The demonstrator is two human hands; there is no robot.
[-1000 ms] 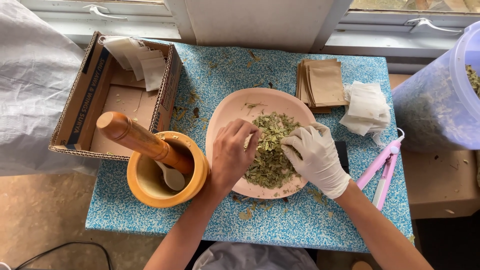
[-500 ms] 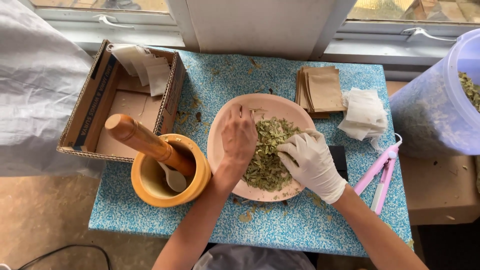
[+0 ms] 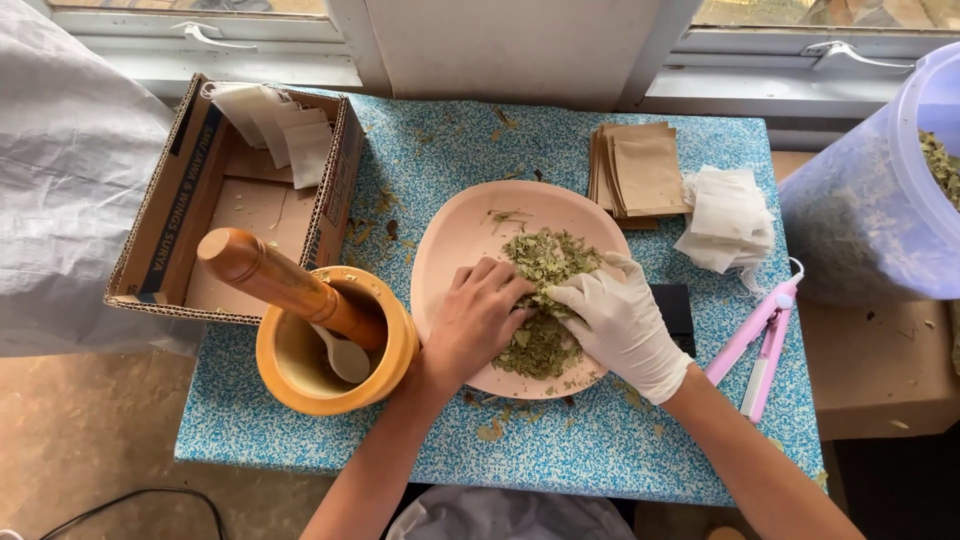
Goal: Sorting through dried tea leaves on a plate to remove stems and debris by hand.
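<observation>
Bare left hand point(image 3: 478, 322) and white-gloved right hand point(image 3: 622, 320), fingers curled into a heap of dried green leaves point(image 3: 545, 300), on a pink plate point(image 3: 470, 225), blue speckled desk point(image 3: 470, 150), wooden mortar point(image 3: 335, 355) just left.

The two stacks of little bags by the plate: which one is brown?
The brown paper stack nearer the window; the stack to its right is white and crumpled.
</observation>
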